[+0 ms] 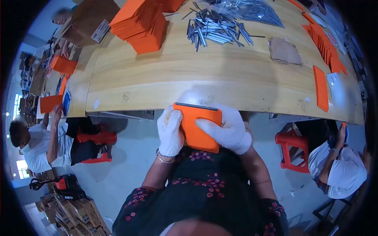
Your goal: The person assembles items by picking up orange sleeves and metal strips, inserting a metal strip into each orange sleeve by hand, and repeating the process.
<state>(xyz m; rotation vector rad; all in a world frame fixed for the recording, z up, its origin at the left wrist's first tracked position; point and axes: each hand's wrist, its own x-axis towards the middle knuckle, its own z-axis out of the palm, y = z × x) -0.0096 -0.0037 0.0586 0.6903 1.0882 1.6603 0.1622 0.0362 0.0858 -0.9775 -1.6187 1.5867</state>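
Currently, an orange panel [201, 131] is being held upright-ish in front of the person's body, just off the near edge of the table, with a dark strip [196, 106] running along its far edge. The left hand [170, 131], wearing a white glove, is gripping the panel's left edge, its fingers curling in. The right hand [228, 131], gloved likewise, is clamping the right edge, its thumb lying across the face; its other fingers are hiding from view. Beyond them, the wooden table [177, 86] is stretching left and right. On its far part, a loose pile of metal rods [214, 31] is lying in the middle, and a clear plastic bag [256, 13] is sitting beyond it to the right. A beige cloth [285, 51] is resting right of the pile. Far left, a stack of orange pieces [138, 25] is standing near a cardboard box [84, 25]. On the right, a flat orange piece [321, 88] is lying near a fanned row of orange pieces [321, 43]. At left, a co-worker [41, 139] is holding up another orange piece [51, 104]; at right, a second co-worker [342, 167] is sitting near a red stool [292, 151].
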